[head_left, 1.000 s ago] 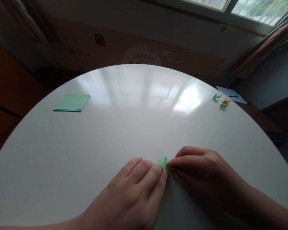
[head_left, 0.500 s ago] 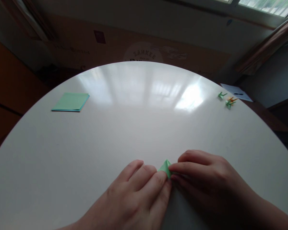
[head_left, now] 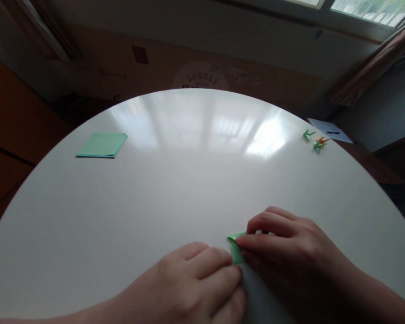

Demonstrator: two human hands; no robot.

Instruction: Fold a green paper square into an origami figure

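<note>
Paper stack: over on the far left of the white table (head_left: 148, 193), a square stack of paper (head_left: 103, 143) lies flat, light green on top with a blue edge showing beneath.
Left hand: this hand (head_left: 195, 283) rests near the middle of the near side, fingers curled, tips at the paper's near left edge; I can't tell whether they grip it.
Folded green paper: the small folded piece (head_left: 235, 253) sits between both hands, near and just right of the middle.
Right hand: this hand (head_left: 290, 243) pinches the folded piece by its right part, fingertips over it.
Little folded figures: far right, a green figure (head_left: 307, 134) stands just left of an orange and green cluster (head_left: 319, 144).
White sheet: beyond the table's right rim, a sheet (head_left: 319, 124) bears a dark, slim object (head_left: 333, 132).
</note>
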